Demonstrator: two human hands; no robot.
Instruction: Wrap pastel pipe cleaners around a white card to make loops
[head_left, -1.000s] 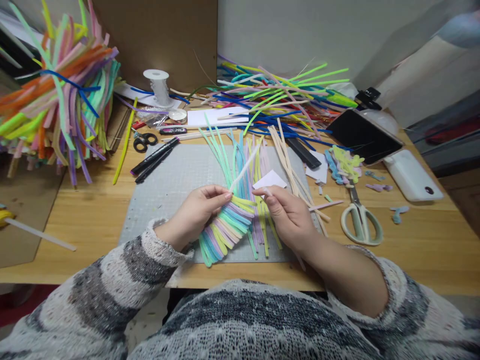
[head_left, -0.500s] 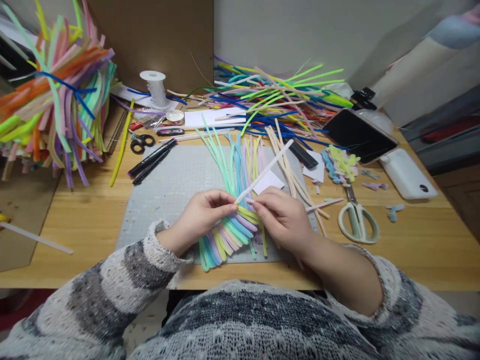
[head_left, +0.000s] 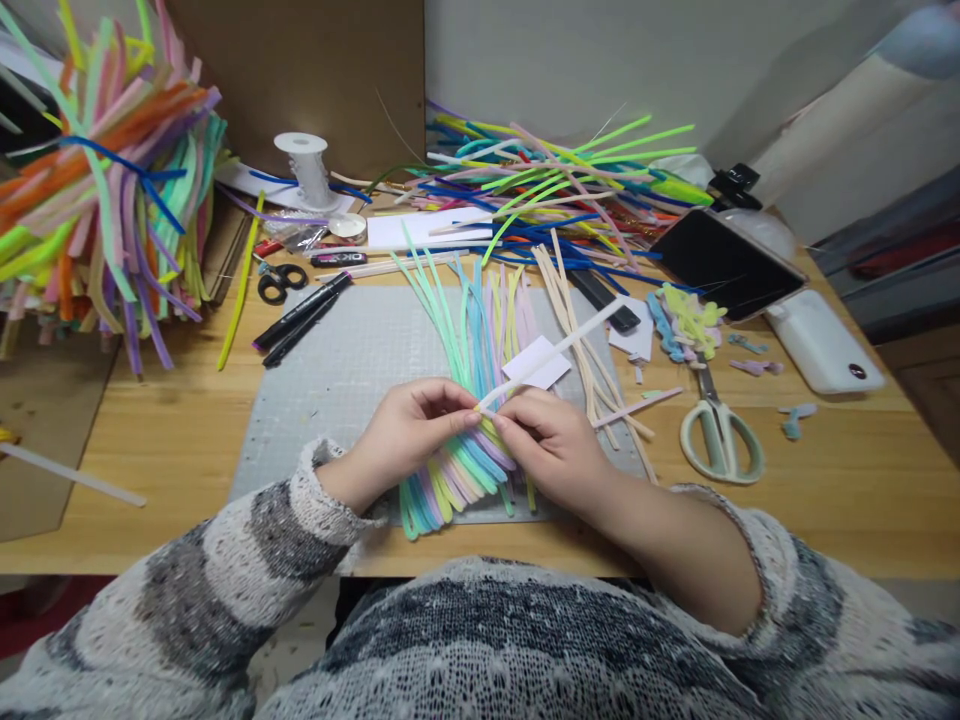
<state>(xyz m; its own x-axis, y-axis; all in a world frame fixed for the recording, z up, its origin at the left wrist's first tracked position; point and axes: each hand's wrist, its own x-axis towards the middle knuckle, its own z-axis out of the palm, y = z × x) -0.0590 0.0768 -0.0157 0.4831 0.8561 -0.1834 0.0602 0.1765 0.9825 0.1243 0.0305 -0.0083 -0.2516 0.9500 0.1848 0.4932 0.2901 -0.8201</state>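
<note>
A white pipe cleaner (head_left: 559, 348) slants up to the right from between my two hands. My left hand (head_left: 420, 425) pinches its lower end between thumb and forefinger. My right hand (head_left: 559, 440) is closed close beside, its thumb and fingertip meeting at the same pipe cleaner near the left fingertips. Beneath both hands lies a row of pastel pipe cleaners (head_left: 450, 478) in green, blue, purple and yellow, with looped lower ends. Their long straight ends (head_left: 439, 315) fan out toward the back. My fingers partly cover the middle of that row.
A grey cutting mat (head_left: 337, 400) lies under the work. Around it are black markers (head_left: 304, 315), small scissors (head_left: 281, 280), larger scissors (head_left: 721, 440), peach pipe cleaners (head_left: 574, 320), a phone (head_left: 727, 265) and a white power bank (head_left: 825, 345). A big pipe cleaner bundle (head_left: 112, 200) stands left.
My right hand has moved left, closer to my left fingertips. The white pipe cleaner now leans lower toward the right. The view has shifted slightly.
</note>
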